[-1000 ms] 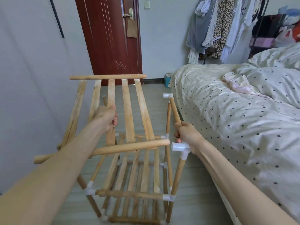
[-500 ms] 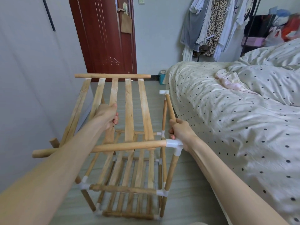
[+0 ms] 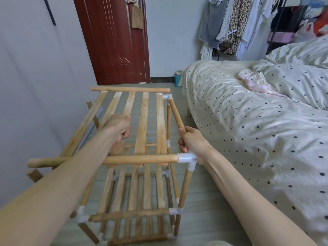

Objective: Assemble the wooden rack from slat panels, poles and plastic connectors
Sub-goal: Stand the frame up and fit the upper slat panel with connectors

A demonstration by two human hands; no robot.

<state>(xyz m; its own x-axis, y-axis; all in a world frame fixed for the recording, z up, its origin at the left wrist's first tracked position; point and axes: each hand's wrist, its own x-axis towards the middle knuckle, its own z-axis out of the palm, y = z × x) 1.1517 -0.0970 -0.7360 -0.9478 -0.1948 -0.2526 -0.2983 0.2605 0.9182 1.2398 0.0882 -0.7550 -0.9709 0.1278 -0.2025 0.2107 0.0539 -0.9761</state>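
Note:
A wooden rack (image 3: 134,213) stands on the floor with lower slat shelves joined by white plastic connectors. Above it lies the top slat panel (image 3: 142,121), roughly level. My left hand (image 3: 119,126) grips one of its middle slats from above. The panel's near rail sits in the white corner connector (image 3: 188,159) on top of the near right pole. My right hand (image 3: 190,141) is closed around the right side pole (image 3: 175,112) just behind that connector. The panel's far rail (image 3: 130,89) reaches the far right connector (image 3: 166,97). The near rail's left end hangs free.
A bed with a dotted cover (image 3: 257,130) lies close on the right. A grey wall (image 3: 35,86) is close on the left. A dark red door (image 3: 113,41) and hanging clothes (image 3: 234,23) are at the back. A blue box (image 3: 177,79) sits by the bed's foot.
The tilted slat panel has come down to level. Its near rail's right end, apart from the white connector a second ago, now sits in it. My right hand moved slightly up the side pole.

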